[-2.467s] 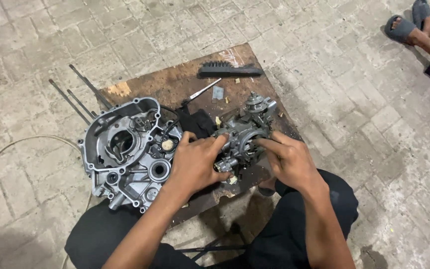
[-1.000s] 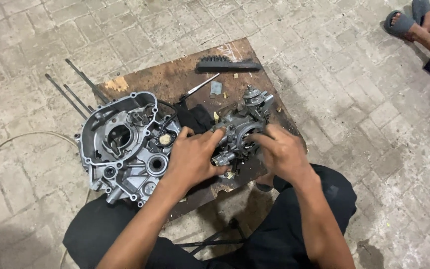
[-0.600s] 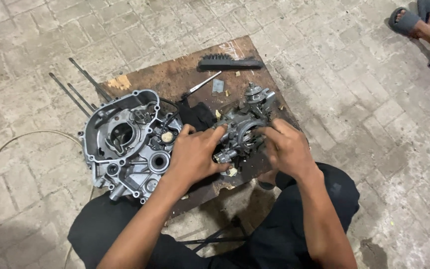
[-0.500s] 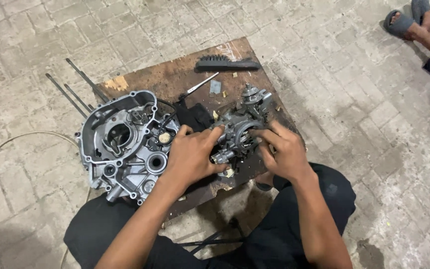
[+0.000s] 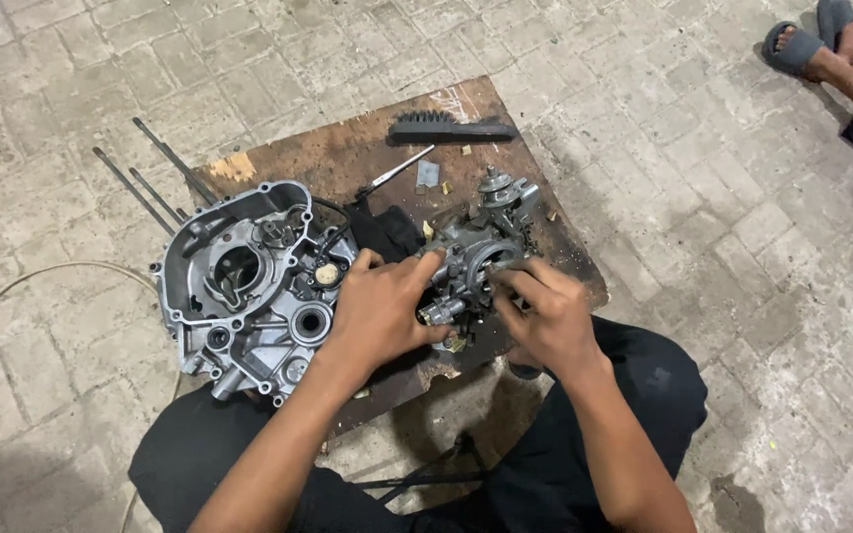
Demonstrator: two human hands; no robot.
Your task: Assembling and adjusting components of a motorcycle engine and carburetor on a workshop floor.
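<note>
While the left hand (image 5: 382, 311) clamps the grey carburetor (image 5: 476, 255) on the wooden board (image 5: 348, 153), right hand (image 5: 545, 321) fingers pinch its lower edge, crankcase half (image 5: 244, 281) just beside.

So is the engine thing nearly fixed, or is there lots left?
Done, it seems: the big engine case lies open on the wooden board, with long rods set beside it. In hand: the left hand grips the small grey metal part while the right hand works at it. Left: probably plenty, since the case is open and the brush lies unused.
</note>
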